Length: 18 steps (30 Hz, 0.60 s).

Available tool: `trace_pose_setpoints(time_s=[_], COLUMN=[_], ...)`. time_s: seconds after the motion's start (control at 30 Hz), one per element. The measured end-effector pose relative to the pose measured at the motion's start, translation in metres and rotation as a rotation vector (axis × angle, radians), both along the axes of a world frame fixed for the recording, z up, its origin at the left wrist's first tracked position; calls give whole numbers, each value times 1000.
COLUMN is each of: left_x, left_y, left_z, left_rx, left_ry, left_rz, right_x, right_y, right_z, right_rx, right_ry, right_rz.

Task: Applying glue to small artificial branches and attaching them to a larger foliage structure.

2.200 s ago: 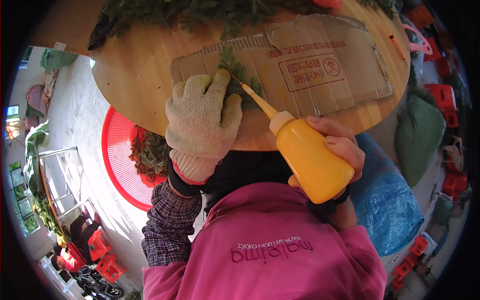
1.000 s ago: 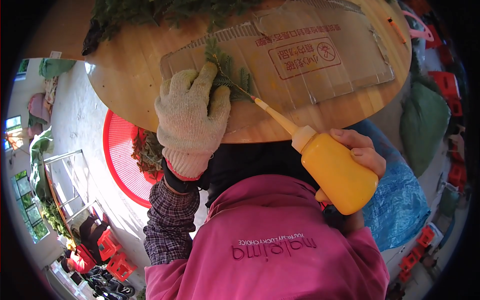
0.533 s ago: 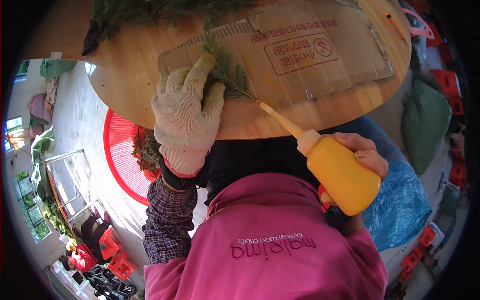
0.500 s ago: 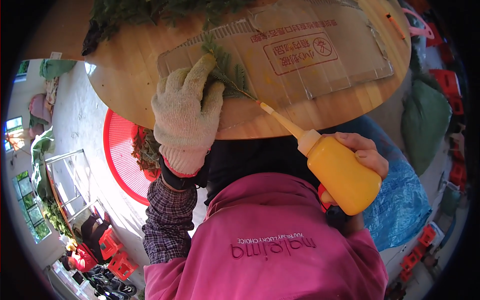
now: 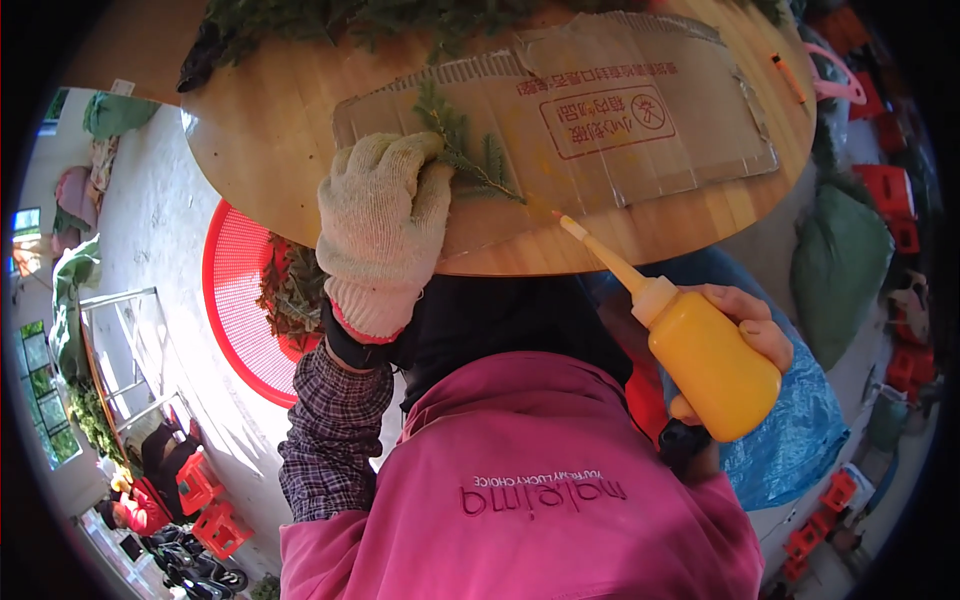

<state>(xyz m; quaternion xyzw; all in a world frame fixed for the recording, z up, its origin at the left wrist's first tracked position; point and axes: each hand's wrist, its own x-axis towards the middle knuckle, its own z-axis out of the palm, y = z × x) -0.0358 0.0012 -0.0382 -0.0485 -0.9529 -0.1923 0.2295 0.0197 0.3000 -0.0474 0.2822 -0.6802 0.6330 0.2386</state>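
My left hand, in a whitish knitted glove, has its fingers bent over the cardboard, with fingertips and thumb closed at the side of a green conifer sprig. The sprig's bare stem end points right toward me. My bare right hand is wrapped round a yellow squeeze bottle with a long tapered nozzle. The bottle is tilted, nozzle up and left. Its reddish tip is a short way from the stem end, apart from it, near the table's edge. The palm side of my right hand is hidden behind the bottle.
A flattened cardboard sheet lies on the round wooden table. More conifer greenery is heaped at the far edge. An orange marker-like stick lies far right. A red mesh basket stands below left; a blue plastic sheet is at right.
The bottle has drawn back to the right and down, so its nozzle tip has come away from the stem end. My left fingers have curled in more.
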Motion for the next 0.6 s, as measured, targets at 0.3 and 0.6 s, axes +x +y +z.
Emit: trace_pose_setpoints(time_s=[0.3, 0.6], left_x=[0, 70], left_y=[-4, -81], left_z=[15, 28], left_rx=[-19, 210], left_ry=[98, 92], left_rz=[-134, 216], right_x=[-26, -37], right_y=[23, 40], right_z=[-16, -11], right_rx=[30, 160], right_ry=[226, 161], right_rz=[17, 14])
